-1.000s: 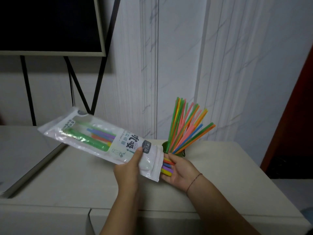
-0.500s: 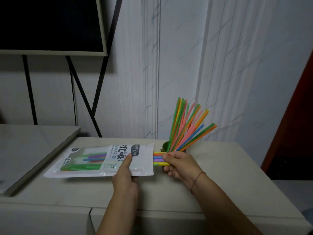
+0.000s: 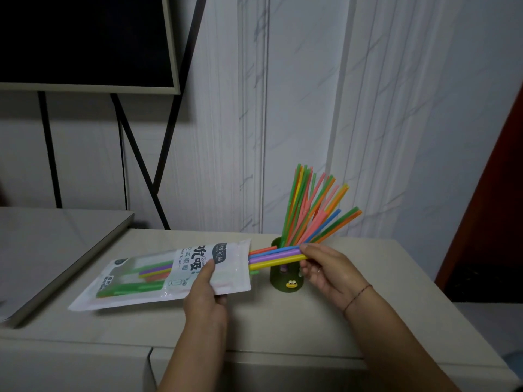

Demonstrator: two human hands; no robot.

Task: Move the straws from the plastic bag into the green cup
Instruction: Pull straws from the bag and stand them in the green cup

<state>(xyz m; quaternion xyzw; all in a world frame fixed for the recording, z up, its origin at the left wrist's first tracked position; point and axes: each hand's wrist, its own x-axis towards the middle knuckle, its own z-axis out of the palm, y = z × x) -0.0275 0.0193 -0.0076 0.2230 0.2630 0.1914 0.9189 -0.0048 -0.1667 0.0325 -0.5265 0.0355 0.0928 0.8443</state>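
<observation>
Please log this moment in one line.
left hand: holds plastic bag | right hand: pinches straw bundle, partly out | green cup: holds straws

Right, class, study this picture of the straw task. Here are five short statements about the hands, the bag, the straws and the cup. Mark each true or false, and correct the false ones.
1. The left hand grips the plastic bag. True.
2. The right hand holds nothing. False: it pinches a bundle of straws that sticks partway out of the bag's mouth.
3. The green cup holds a fan of straws. True.
4. The plastic bag is empty. False: loose straws show through it.
5. The green cup lies on its side. False: it stands upright on the table.
</observation>
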